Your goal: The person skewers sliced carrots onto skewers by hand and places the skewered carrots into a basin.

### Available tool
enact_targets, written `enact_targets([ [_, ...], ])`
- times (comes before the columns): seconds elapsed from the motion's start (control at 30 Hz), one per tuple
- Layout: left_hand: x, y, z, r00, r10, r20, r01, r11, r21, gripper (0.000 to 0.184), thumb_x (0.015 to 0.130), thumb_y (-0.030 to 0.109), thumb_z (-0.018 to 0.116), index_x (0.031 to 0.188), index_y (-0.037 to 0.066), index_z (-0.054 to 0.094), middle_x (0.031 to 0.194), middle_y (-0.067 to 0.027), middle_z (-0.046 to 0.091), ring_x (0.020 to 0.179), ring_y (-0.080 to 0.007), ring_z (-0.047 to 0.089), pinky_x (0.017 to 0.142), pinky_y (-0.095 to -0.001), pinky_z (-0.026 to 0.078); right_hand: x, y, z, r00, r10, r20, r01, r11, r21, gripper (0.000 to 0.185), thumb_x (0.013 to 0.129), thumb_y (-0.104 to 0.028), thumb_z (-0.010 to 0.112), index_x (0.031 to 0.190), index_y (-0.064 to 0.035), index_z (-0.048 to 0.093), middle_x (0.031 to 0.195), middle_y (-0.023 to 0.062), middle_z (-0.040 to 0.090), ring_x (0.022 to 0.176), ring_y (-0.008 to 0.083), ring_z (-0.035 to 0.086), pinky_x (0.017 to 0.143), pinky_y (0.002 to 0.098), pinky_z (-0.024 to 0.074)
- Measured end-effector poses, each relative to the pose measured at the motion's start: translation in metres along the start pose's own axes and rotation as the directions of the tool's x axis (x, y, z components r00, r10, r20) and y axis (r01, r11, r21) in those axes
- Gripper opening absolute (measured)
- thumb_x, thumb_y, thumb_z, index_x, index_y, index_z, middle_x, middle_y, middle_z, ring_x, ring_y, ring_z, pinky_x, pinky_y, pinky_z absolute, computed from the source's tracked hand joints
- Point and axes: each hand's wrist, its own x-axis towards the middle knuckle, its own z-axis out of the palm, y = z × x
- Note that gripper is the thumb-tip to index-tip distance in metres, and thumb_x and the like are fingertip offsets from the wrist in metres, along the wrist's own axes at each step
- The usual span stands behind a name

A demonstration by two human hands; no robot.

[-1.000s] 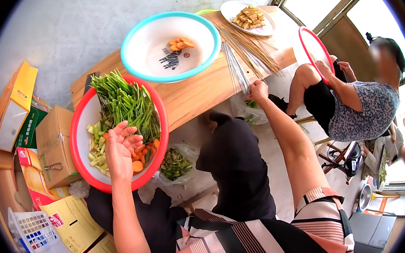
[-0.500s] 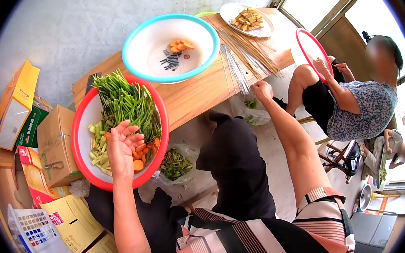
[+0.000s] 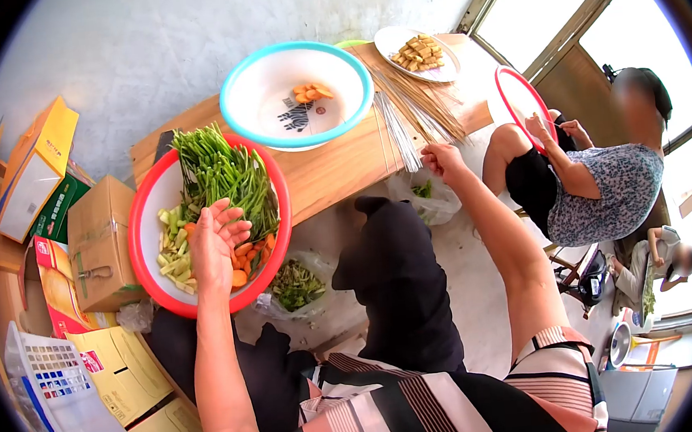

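Palm up, my left hand (image 3: 219,240) hovers over a red-rimmed basin (image 3: 144,268), its fingers apart and slightly curled, holding nothing. Green stems (image 3: 225,173), pale cut pieces (image 3: 174,254) and carrot pieces (image 3: 248,259) fill that basin. At the table's front edge, my right hand (image 3: 442,162) is closed, thumb and fingers together beside the ends of the metal skewers (image 3: 396,135); what it pinches is too small to make out. Bamboo skewers (image 3: 423,108) lie beside the metal ones. A blue-rimmed basin (image 3: 230,103) on the table holds carrot slices (image 3: 312,93).
A plate (image 3: 450,70) of cut yellowish food is at the table's far end. One person (image 3: 604,187) sits at right with a red-rimmed basin (image 3: 503,82); another person (image 3: 662,260) is farther back. Boxes (image 3: 100,243) stand left. Bags of greens (image 3: 295,289) lie below the table.
The view has shifted, so the table sits lower in the frame. My right hand has stayed near the skewer ends, and my left hand remains open over the basin.
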Motion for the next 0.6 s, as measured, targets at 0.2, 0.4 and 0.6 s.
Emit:
enact_targets([
  [0.2,-0.001,0.0,-0.003,0.999,0.026,0.043,-0.026,1.0,0.003,0.04,0.098,0.037,0.044,0.118,0.002,0.053,0.098,-0.0084,0.063,0.077,-0.0151,0.063,0.065,-0.0261,0.05,-0.096,-0.048,0.029,0.937,-0.132,0.322,-0.074,0.829,0.554,0.01,0.087,-0.014,0.059,0.086,-0.0045,0.058,0.063,-0.0026,0.053,0.051,0.0053,0.045,0.044,0.0167,0.0353],
  [0.4,-0.003,-0.002,0.002,0.989,-0.013,0.148,0.013,1.0,0.001,0.046,0.096,0.039,0.049,0.125,0.003,0.051,0.103,-0.0115,0.065,0.061,-0.0084,0.061,0.047,-0.0169,0.042,-0.223,-0.044,0.112,0.733,-0.249,0.633,0.11,0.962,0.251,0.018,0.093,-0.018,0.051,0.085,-0.0036,0.06,0.064,0.0016,0.054,0.051,0.0094,0.045,0.047,0.0215,0.0344],
  [0.6,-0.006,-0.005,-0.01,0.975,-0.061,0.212,0.087,0.99,-0.114,0.026,0.099,0.028,0.044,0.101,0.005,0.057,0.077,-0.0037,0.059,0.048,-0.0066,0.048,0.041,-0.0199,0.033,-0.269,0.005,0.178,0.521,-0.049,0.852,0.137,0.99,-0.027,0.022,0.094,-0.024,0.054,0.085,-0.006,0.06,0.066,-0.0009,0.057,0.055,0.0059,0.048,0.052,0.0202,0.0378],
])
